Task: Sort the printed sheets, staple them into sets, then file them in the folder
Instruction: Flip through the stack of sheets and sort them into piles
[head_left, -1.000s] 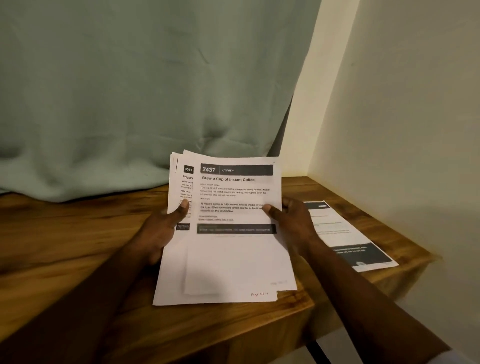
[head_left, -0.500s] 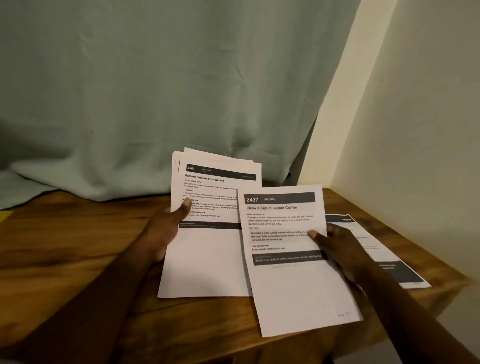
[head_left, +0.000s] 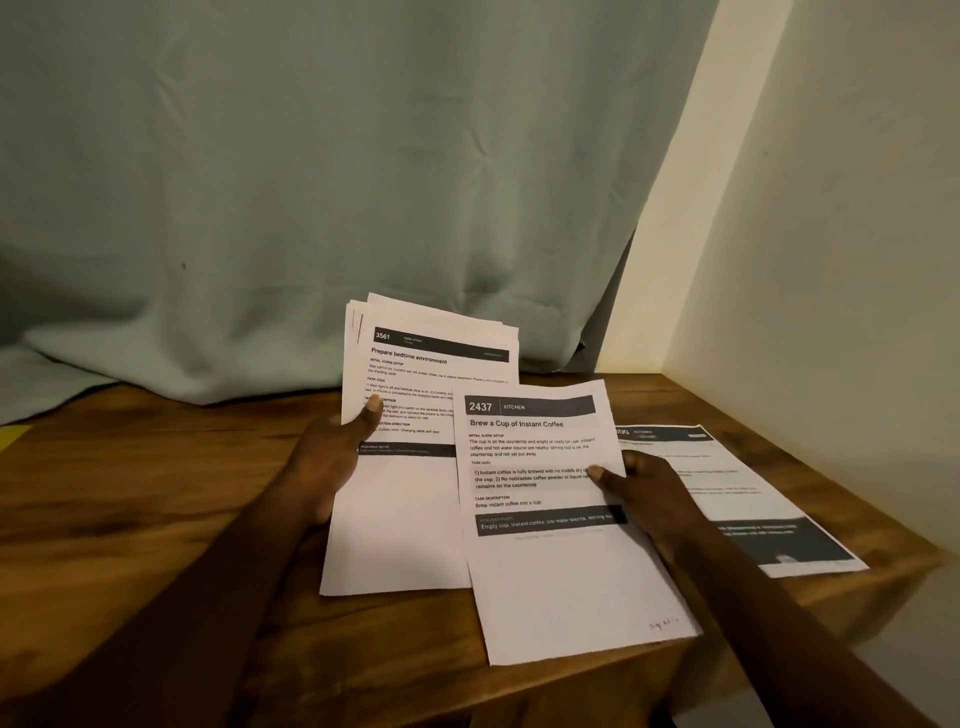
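Grips fanned stack of white printed sheets (head_left: 415, 499), tilted for reading, between left hand (head_left: 327, 467) fingers (head_left: 371, 413); pinches single white printed sheet (head_left: 561, 571) between right hand (head_left: 647, 493) fingers (head_left: 597, 474) above brown wooden counter (head_left: 156, 493), likely for sorting.

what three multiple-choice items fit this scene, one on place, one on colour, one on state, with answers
1. Where does the loose sheet lie?
A) flat on the table, far right
B) on the floor
C) inside a folder

2. What colour is the curtain?
A) red
B) pale green
C) black

3. What is the right hand doing?
A) resting flat
B) holding a stapler
C) pinching the 2437 sheet

Answers:
1 A, it lies flat on the wood, beyond both hands.
2 B, the cloth behind the table reads pale green.
3 C, it pinches the page's right edge, while the left hand grips the stack.
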